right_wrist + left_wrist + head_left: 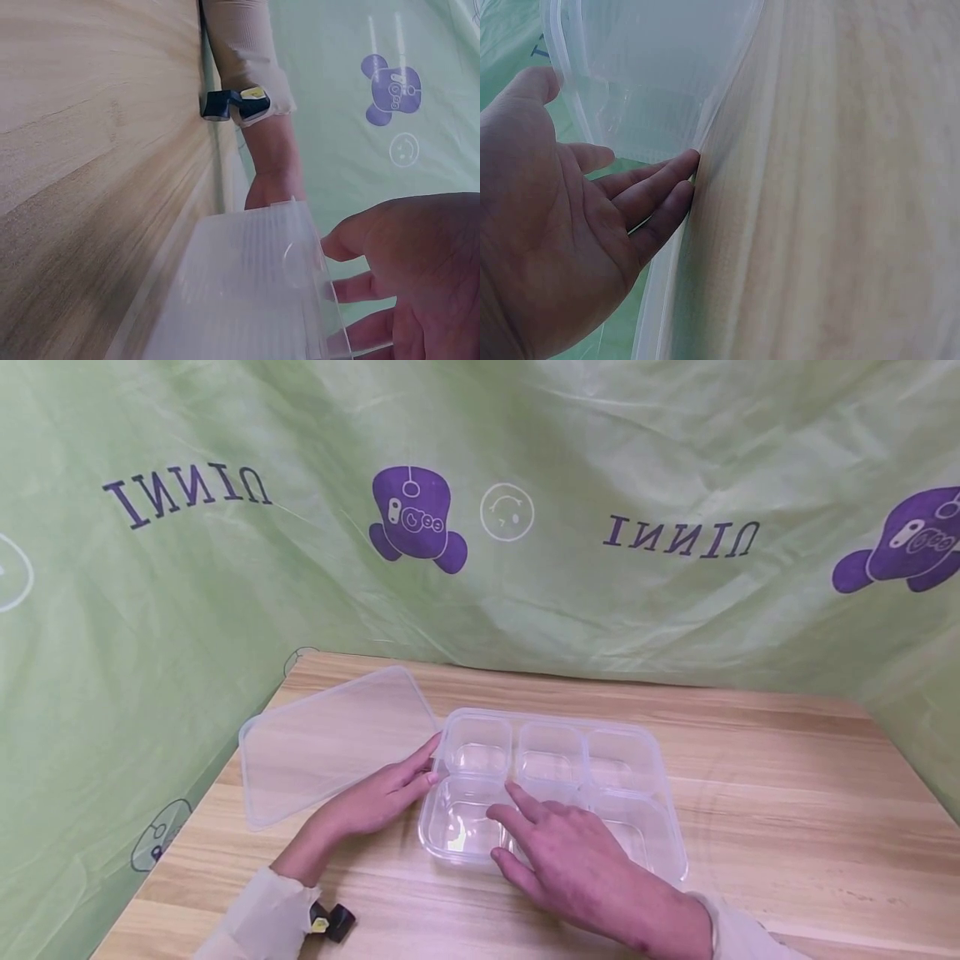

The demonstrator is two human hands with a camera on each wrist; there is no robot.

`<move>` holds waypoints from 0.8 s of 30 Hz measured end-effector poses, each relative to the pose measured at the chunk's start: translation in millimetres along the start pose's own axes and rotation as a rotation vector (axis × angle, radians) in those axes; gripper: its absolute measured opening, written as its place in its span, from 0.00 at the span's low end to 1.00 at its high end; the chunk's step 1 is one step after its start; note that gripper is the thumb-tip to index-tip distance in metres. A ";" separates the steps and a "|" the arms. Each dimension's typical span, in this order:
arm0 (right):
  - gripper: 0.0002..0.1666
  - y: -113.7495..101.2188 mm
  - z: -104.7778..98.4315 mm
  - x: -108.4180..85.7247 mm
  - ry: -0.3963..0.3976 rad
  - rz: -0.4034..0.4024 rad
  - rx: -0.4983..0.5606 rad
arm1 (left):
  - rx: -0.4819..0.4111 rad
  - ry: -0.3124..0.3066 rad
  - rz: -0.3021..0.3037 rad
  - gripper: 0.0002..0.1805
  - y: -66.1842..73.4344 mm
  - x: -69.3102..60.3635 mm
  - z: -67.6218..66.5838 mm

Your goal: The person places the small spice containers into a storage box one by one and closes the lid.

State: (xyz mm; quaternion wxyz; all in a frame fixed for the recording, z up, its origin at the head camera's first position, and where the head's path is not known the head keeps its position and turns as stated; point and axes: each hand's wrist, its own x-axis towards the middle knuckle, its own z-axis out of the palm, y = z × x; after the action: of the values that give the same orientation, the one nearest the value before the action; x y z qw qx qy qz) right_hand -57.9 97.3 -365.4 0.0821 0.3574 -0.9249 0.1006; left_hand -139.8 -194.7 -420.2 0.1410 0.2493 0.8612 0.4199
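A clear plastic food container point(551, 720) with several compartments sits upright on the table, and nothing shows inside it. My left hand point(386, 793) is at its left side, fingers fairly straight and touching or very near the wall; in the left wrist view the fingertips point(682, 191) also meet the tabletop. Over the container's front middle is my right hand point(573, 860), fingers spread and loosely extended, hiding part of the compartments. In the right wrist view those fingers lie along the container's point(232, 285) upper edge; whether they touch it I cannot tell.
A flat translucent lid point(337, 735) lies on the wood-grain table point(787, 793) left of the container, partly behind my left hand. A black device point(342, 923) is on the left sleeve. Green printed cloth point(570, 610) hangs behind the table and at its sides.
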 end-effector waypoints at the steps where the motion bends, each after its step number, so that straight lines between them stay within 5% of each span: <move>1: 0.25 0.6 -0.4 -0.3 0.001 -0.004 -0.006 | -0.001 0.001 0.001 0.36 -0.2 0.1 0.1; 13: 0.33 17.9 -13.0 -9.1 0.097 -0.006 0.046 | 0.020 0.001 0.005 0.37 -1.8 0.1 0.2; 18: 0.34 33.2 -20.9 -14.9 0.200 -0.025 0.085 | 0.039 0.005 0.004 0.37 -0.2 -0.4 -1.2; 24: 0.36 58.9 -31.3 -20.3 0.223 -0.039 0.116 | 0.038 0.000 0.002 0.36 1.3 -1.1 -1.1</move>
State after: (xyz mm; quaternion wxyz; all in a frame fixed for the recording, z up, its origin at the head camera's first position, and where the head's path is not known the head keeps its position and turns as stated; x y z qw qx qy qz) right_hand -80.4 160.7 -347.2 0.1654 0.3661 -0.8955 0.1915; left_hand -138.9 -195.3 -418.5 0.1359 0.2529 0.8688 0.4034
